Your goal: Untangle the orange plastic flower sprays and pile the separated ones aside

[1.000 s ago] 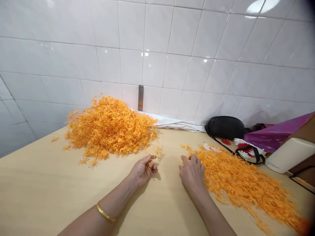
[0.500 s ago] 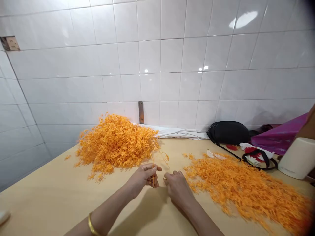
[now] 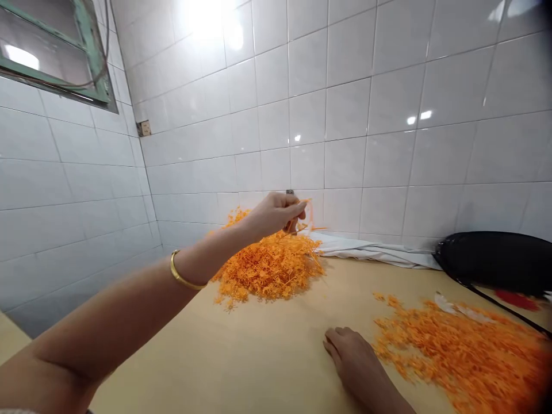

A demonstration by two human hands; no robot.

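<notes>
The person's left hand (image 3: 297,214) is raised at a large orange heap (image 3: 267,273), pinching a thin orange stem (image 3: 311,214) between thumb and finger. The right hand (image 3: 352,352), fingers curled, lies low over the counter (image 3: 267,351) beside a looser orange pile (image 3: 457,339); whether it holds anything cannot be told. The step seems to be handling one stem at the heap; the next move calls for a loosened pinch.

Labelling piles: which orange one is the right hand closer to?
The low, spread-out pile on the right, just beside the right hand; the other, a taller heap, sits farther back, partly hidden behind the left hand.
</notes>
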